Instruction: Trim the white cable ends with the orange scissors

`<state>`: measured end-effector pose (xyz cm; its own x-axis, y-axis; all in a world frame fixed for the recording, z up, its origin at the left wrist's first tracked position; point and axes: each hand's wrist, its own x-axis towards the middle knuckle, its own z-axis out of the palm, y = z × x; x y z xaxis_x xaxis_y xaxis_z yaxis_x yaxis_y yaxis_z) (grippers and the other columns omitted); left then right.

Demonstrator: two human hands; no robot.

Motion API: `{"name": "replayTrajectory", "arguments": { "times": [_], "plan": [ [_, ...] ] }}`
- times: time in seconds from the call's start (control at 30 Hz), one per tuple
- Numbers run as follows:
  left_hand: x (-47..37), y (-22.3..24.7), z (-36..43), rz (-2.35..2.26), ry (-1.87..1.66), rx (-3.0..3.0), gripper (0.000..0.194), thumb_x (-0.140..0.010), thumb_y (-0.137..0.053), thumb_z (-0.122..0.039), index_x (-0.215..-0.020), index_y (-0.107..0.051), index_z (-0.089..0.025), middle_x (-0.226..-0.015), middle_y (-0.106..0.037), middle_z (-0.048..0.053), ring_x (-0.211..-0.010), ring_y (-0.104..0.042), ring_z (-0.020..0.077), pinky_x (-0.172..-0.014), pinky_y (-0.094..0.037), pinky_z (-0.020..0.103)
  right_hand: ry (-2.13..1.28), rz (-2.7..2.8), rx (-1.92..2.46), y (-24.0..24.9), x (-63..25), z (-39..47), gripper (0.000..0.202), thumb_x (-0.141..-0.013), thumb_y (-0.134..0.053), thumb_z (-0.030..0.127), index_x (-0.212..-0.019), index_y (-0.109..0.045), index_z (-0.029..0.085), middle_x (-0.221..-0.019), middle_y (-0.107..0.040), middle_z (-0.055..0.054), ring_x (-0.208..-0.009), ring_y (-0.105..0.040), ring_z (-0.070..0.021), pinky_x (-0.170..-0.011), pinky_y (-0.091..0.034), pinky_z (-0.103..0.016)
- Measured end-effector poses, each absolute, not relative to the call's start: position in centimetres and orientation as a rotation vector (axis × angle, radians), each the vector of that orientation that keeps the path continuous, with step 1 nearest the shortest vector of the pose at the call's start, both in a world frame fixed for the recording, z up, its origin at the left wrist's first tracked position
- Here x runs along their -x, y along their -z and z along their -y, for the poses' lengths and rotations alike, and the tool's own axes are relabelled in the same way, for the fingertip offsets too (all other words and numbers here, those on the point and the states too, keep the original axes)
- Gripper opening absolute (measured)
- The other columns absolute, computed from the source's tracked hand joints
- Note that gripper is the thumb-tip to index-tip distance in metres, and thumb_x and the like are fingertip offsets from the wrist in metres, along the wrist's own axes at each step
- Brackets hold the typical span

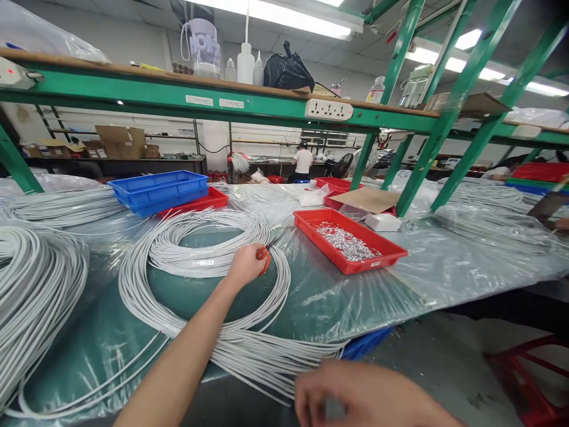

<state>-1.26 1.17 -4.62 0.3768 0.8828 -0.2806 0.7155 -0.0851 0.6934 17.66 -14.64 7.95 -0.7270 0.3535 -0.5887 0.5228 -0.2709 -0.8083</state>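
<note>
- Cable coil (136, 279) lies flat on the table (311, 296), its loose ends (271, 353) running lengthwise toward the right hand (355, 382), the nearer one.
- Right fingers curl in a blur just beside those ends; whether they grip any, I cannot tell.
- Left hand (245, 264), above the coil, closes around orange-handled scissors (265, 256) (blades pointing away).
- Clear film (427, 267) covers the green tabletop; a red tray (355, 268) of silvery pieces (349, 242) sits right of the coil.

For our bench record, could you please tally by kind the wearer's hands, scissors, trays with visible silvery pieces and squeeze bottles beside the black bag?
Hands: 2 (left hand, right hand)
Scissors: 1
Red tray with silvery pieces: 1
Squeeze bottles: 3
Total: 7
</note>
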Motion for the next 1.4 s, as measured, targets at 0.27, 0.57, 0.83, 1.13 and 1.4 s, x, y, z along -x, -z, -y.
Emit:
{"name": "replayTrajectory", "arguments": {
  "times": [0.27, 0.57, 0.83, 1.13, 1.4],
  "plan": [
    [0.6, 4.0, -0.9, -1.354, -0.254, -1.880, 0.017, -0.076, -0.049, -0.023, -0.062, -0.042, -0.018, -0.054, -0.044, -0.001, -0.053, -0.028, 0.0126, -0.055, -0.020, 0.027, 0.879, -1.804, -2.283, -1.9, -28.5, 10.4, 0.025, -0.090, -0.050, 0.042, -0.088, -0.061, 0.019, -0.076, -0.065, -0.002, -0.069, -0.059, -0.0172, -0.062, -0.037, -0.027],
    [0.4, 3.8, -0.8, -1.324, -0.212, -1.911, 0.016, -0.078, -0.049, -0.025, -0.064, -0.045, -0.019, -0.058, -0.048, 0.001, -0.054, -0.036, 0.0141, -0.055, -0.020, 0.029, 0.444, -1.599, -2.504, 2.9, -35.0, 11.1, 0.030, -0.086, -0.052, 0.040, -0.094, -0.072, 0.019, -0.092, -0.071, -0.009, -0.080, -0.066, -0.0252, -0.063, -0.044, -0.032],
    [0.5, 3.6, -0.8, -1.344, -0.209, -1.929, 0.015, -0.080, -0.049, -0.027, -0.067, -0.049, -0.019, -0.061, -0.055, 0.003, -0.057, -0.045, 0.0159, -0.055, -0.020, 0.028, 0.456, -1.965, -2.259, 2.3, -32.9, 10.5, 0.022, -0.087, -0.049, 0.026, -0.082, -0.068, 0.017, -0.090, -0.069, -0.011, -0.081, -0.065, -0.0260, -0.066, -0.046, -0.033],
    [0.5, 3.1, -0.9, -1.339, -0.183, -1.950, 0.014, -0.080, -0.050, -0.028, -0.071, -0.054, -0.019, -0.065, -0.059, 0.004, -0.063, -0.051, 0.0176, -0.056, -0.022, 0.028, 0.583, -2.345, -2.178, 3.4, -29.4, 10.0, 0.027, -0.094, -0.040, 0.033, -0.088, -0.061, 0.017, -0.116, -0.061, -0.012, -0.109, -0.058, -0.0225, -0.096, -0.043, -0.036],
    [0.4, 3.3, -0.7, -1.308, -0.189, -1.970, 0.015, -0.080, -0.049, -0.029, -0.069, -0.052, -0.019, -0.063, -0.057, 0.004, -0.062, -0.051, 0.0175, -0.057, -0.023, 0.029, 0.504, -2.144, -2.501, 4.3, -33.3, 10.5, 0.033, -0.091, -0.040, 0.040, -0.084, -0.061, 0.015, -0.095, -0.067, -0.015, -0.086, -0.063, -0.0248, -0.080, -0.049, -0.038]
  ]
}}
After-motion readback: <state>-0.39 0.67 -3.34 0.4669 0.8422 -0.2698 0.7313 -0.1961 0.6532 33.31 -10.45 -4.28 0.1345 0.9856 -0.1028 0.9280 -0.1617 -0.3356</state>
